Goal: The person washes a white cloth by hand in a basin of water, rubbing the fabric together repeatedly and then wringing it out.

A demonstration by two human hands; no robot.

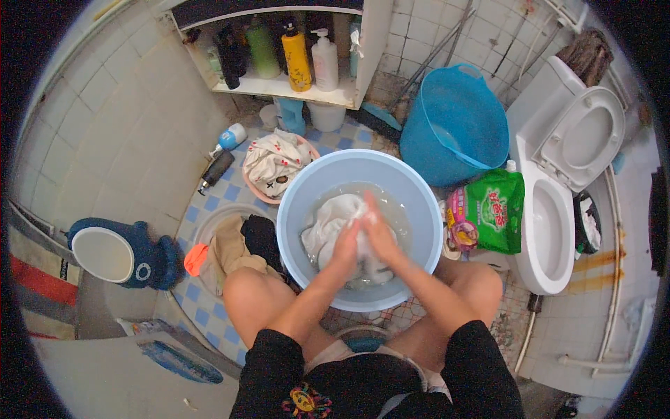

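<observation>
A light blue basin (289,237) of cloudy water stands between my knees, with a wet white garment (328,216) bunched up in it. My left hand (347,243) is closed on a fold of the garment. Pressed against it from the other side is my right hand (379,234), its fingers pointing away from me and smeared by motion. The cloth seems to be pinched between the two palms; the fingertips are too blurred to make out fully.
A pink basin (249,185) of printed clothes and a pale tub (202,230) with dark, tan and orange clothes sit at left. On the right are a green detergent pouch (499,209), a tall blue bucket (453,126) and a toilet (548,230). Bottles fill the shelf (279,87) ahead.
</observation>
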